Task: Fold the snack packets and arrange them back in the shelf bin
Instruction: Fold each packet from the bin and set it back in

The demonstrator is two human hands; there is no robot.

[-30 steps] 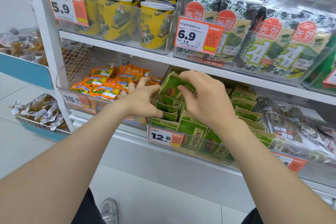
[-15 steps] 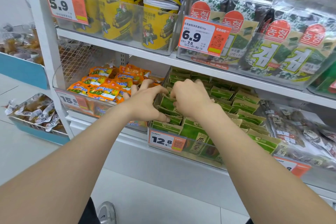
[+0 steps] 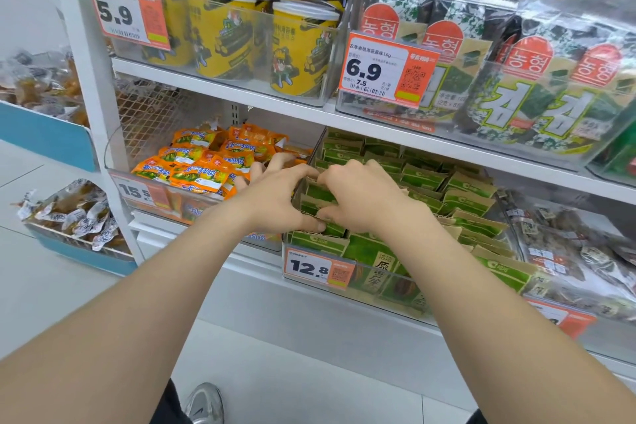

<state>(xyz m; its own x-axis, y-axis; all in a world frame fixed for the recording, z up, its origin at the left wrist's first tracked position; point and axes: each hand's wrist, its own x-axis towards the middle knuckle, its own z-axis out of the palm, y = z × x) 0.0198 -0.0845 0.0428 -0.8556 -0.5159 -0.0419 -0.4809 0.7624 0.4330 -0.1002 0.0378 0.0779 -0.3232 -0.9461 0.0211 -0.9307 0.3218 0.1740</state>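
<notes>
The green-and-tan paper snack packets point(image 3: 423, 179) stand upright in tight rows in the clear plastic shelf bin point(image 3: 378, 296) at mid-frame, probably so their folds hold. The left hand point(image 3: 275, 200) and right hand point(image 3: 364, 200) meet at its left end, knuckles up, fingers curled, both pinching one green packet point(image 3: 318, 194), seemingly seating it.

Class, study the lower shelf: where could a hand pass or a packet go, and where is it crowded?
Free: bare room behind the orange packets, beside the mesh wall. Crowded: the bin, green packets row on row; left hand and right hand fill its front-left corner.
</notes>
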